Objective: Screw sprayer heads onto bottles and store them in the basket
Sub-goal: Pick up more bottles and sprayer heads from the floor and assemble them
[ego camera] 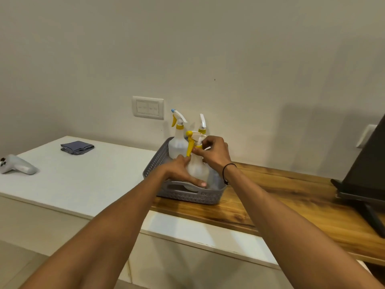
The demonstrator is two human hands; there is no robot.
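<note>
The left hand (180, 170) held a translucent bottle (197, 167) upright in the grey basket (188, 195), the right hand (214, 152) pinched its yellow sprayer head (193, 140). Two other bottles (178, 142) stood behind.

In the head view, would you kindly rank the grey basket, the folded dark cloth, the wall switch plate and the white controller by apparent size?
1. grey basket
2-4. white controller, folded dark cloth and wall switch plate look alike; differing distances leave their order unsure.
</note>
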